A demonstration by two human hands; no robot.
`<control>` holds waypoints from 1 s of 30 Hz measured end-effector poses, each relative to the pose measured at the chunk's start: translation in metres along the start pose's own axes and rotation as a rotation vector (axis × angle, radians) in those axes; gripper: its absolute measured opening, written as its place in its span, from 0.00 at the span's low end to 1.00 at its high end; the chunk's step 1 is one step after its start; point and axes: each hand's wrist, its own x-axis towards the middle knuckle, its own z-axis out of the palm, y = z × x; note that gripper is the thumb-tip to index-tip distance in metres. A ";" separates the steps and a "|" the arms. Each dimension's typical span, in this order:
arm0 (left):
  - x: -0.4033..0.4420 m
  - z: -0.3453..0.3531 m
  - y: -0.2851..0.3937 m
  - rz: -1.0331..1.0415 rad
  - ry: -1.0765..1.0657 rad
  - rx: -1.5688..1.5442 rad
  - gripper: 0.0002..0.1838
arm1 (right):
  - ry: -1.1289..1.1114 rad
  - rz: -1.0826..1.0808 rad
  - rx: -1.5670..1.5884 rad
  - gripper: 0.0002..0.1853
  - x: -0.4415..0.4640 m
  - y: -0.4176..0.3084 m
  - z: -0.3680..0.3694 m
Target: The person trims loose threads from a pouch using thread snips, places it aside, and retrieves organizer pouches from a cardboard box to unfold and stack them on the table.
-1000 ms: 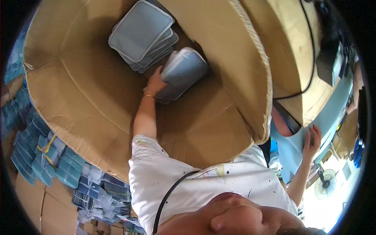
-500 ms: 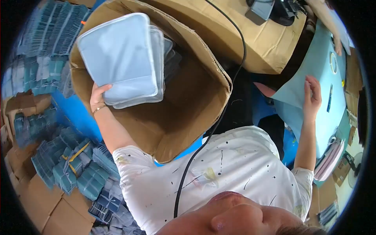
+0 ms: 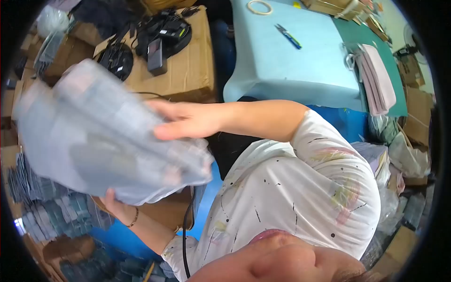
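Note:
A loose stack of flat, grey-blue fabric pieces [image 3: 105, 155] with pale edging fills the left of the view, tilted and smeared by motion. My left hand [image 3: 115, 207], with a bracelet on its wrist, grips the stack at its lower edge. From the right, my right hand [image 3: 185, 122] reaches across and holds its upper side, thumb on top and the other fingers partly hidden. Below the stack, only a small part of the open cardboard box [image 3: 171, 211] shows.
A closed carton [image 3: 192, 70] carries black devices with cables [image 3: 164, 37]. Light blue sheeting covers a table [image 3: 300, 61] bearing a tape ring [image 3: 259, 7], a pen-like tool [image 3: 287, 36] and folded pink fabric [image 3: 376, 80]. Bundled fabric stacks [image 3: 61, 216] lie at left. A black cable [image 3: 184, 249] hangs before me.
The stack has been raised from the box. My right hand has come from beside the table onto it. The view has swung right, and the other person's arm is out of sight.

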 end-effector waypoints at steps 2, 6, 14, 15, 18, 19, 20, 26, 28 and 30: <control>-0.004 0.086 0.011 -0.090 0.054 0.134 0.37 | 0.312 0.100 -0.012 0.56 -0.043 -0.025 -0.004; 0.006 0.206 0.000 -0.024 -0.290 0.188 0.40 | 0.678 -0.013 -0.230 0.58 -0.125 -0.059 -0.022; -0.003 0.342 -0.021 0.258 -0.840 0.222 0.41 | 1.597 0.060 -0.349 0.36 -0.293 -0.113 -0.060; -0.009 0.352 -0.016 0.298 -0.873 0.249 0.41 | 1.694 -0.041 -0.381 0.30 -0.346 -0.108 -0.103; -0.003 0.357 -0.002 0.330 -1.024 0.167 0.47 | 1.505 -0.099 -0.160 0.35 -0.346 -0.155 -0.107; 0.003 0.341 0.003 0.324 -0.943 0.204 0.45 | 1.476 -0.131 -0.139 0.35 -0.381 -0.172 -0.126; 0.010 0.325 0.008 0.313 -0.862 0.239 0.44 | 1.515 -0.143 -0.192 0.35 -0.407 -0.183 -0.140; 0.041 0.159 -0.003 0.178 -0.123 0.497 0.33 | 1.783 0.183 -0.414 0.33 -0.536 -0.216 -0.261; 0.031 0.082 -0.017 0.137 0.113 0.463 0.30 | 1.584 0.543 -0.755 0.33 -0.589 -0.245 -0.338; 0.015 0.009 -0.035 0.014 0.403 0.536 0.32 | 1.195 0.942 -1.268 0.33 -0.628 -0.281 -0.407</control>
